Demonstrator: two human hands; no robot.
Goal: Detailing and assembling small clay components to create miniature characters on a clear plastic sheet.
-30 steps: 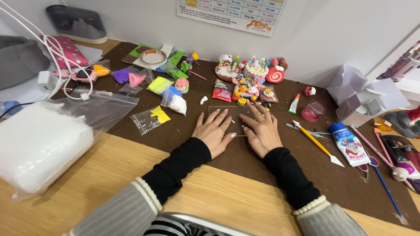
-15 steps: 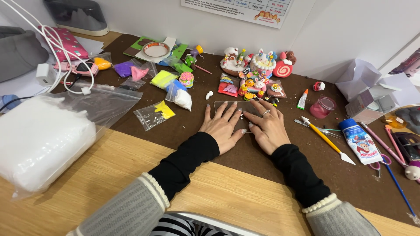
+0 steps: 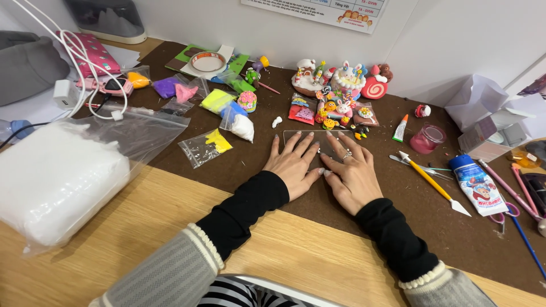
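My left hand (image 3: 296, 165) and my right hand (image 3: 354, 173) lie flat, side by side, on a clear plastic sheet (image 3: 319, 138) that rests on the dark brown mat (image 3: 273, 187). Fingers of both hands are spread and press the sheet; thumbs nearly touch. A ring shows on my right hand. Just beyond the sheet stand several small colourful clay figures (image 3: 335, 91). Neither hand grips anything.
Bags of coloured clay (image 3: 227, 108) lie left of the hands; a large bag of white material (image 3: 57, 170) sits on the wooden desk. To the right are a yellow-handled sculpting tool (image 3: 435, 185), a glue tube (image 3: 476, 185), a pink jar (image 3: 426, 139) and white boxes (image 3: 483, 113).
Both hands stay flat on the clear sheet; the view has shifted slightly and the hands sit a little closer together.
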